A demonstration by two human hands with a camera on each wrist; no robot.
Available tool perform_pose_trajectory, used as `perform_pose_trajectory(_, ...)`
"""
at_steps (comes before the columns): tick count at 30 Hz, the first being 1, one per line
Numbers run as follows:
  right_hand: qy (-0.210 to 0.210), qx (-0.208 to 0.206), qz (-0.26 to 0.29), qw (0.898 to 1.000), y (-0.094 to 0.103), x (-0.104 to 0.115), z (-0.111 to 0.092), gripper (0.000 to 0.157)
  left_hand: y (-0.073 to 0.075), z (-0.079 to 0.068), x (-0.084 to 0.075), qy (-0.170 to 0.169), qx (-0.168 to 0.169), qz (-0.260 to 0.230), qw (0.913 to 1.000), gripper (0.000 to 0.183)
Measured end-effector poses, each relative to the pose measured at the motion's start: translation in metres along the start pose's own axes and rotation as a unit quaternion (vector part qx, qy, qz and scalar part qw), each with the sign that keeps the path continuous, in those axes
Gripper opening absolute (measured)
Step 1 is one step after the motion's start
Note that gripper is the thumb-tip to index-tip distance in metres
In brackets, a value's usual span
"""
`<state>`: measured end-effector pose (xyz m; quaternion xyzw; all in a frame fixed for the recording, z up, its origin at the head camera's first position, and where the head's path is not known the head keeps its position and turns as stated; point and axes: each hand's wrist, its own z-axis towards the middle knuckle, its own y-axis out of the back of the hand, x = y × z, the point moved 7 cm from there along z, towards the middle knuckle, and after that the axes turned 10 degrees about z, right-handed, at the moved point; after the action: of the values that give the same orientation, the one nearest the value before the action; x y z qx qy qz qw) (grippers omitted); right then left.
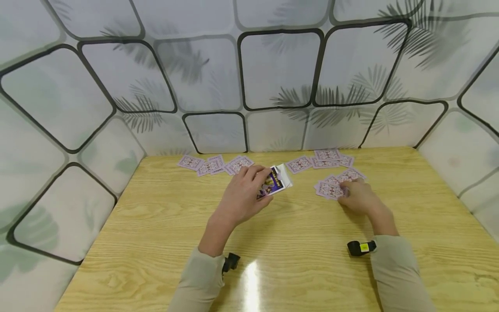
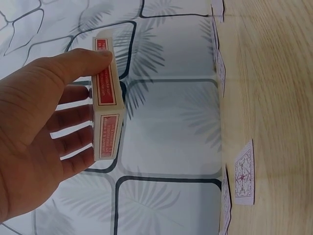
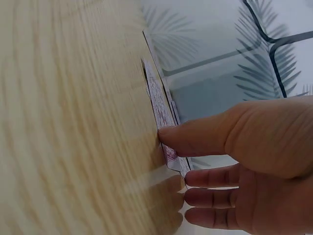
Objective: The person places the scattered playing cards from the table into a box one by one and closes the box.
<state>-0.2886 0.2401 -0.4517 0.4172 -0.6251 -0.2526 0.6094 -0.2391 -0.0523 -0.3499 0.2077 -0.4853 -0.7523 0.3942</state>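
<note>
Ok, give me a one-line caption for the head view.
Left hand holds a small printed box while the right hand touches patterned cards on a wood-grain table.

Cards [image 1: 298, 164] are patterned purple, the box [image 2: 105, 90] red-panelled, the table [image 1: 156, 229] yellow-grained.

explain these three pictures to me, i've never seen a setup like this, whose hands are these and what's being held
There's no machine here: a person works with two bare hands. The wide picture comes from a camera on the head, looking forward and down; the other two come from wrist cameras, left and right. Cards lie on a wooden table. The left hand holds a card box. The right hand touches some cards; whether it pinches one is unclear.
</note>
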Motion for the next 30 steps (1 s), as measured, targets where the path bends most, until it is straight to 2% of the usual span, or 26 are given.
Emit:
perform_pose_trajectory(12,0.009,-0.008,0.013,1.000,0.002,-0.005,-0.001,0.053,-0.003,0.000,-0.001,-0.003,0.009,0.008,0.9999,0.063)
perform_pose_trajectory(21,0.013,-0.003,0.053,0.999,0.000,-0.008,-0.001,0.036,-0.002,-0.002,0.001,0.004,0.018,0.007,0.9998,0.063)
perform_pose_trajectory(30,0.001,0.023,0.094,0.995,-0.003,-0.012,0.001,0.057,-0.003,-0.002,0.002,0.011,0.028,0.006,0.9995,0.063)
